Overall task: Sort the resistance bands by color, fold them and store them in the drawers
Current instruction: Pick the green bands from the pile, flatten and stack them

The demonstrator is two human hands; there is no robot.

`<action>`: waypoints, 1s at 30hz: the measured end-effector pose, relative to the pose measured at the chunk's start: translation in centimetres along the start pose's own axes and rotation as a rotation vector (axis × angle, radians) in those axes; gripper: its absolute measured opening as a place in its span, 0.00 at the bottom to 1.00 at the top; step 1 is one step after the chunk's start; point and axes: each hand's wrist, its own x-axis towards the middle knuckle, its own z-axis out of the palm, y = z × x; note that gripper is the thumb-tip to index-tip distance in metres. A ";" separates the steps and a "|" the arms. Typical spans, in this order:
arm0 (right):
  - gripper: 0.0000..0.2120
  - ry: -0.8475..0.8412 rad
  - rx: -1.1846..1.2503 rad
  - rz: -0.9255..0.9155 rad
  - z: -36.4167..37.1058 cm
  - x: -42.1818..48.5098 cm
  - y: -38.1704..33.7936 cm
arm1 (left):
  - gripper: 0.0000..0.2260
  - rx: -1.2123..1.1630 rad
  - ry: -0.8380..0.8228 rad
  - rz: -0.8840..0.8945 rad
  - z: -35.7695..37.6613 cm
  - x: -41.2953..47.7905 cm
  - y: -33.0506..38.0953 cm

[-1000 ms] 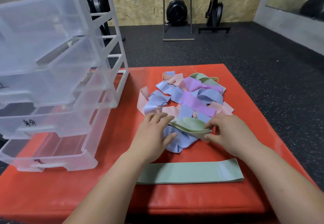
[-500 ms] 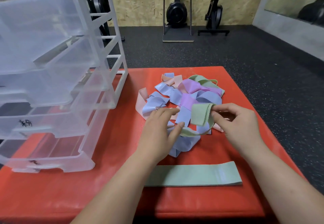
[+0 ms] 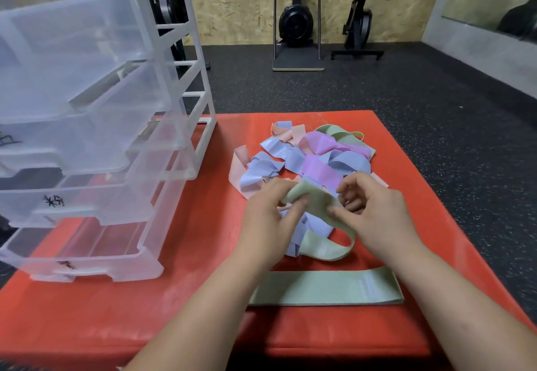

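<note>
Four translucent drawers stepped out of their frame, at left on the red mat; black handwritten marks on the lower fronts, mat's red showing through the bottom one. Right of those, a heaped pile of bands: blue, purple, pink, green. Nearest the viewer, flat green band, long axis left to right. Between pile and flat band, second green band, raised at its far end, loop drooping toward the viewer. Pinched at that raised end by left hand and right hand, fingers curled, close together.
</note>
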 end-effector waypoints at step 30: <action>0.23 -0.364 0.089 0.218 -7.6 0.7 3.7 | 0.01 -0.124 0.075 -0.360 -6.5 1.4 -3.2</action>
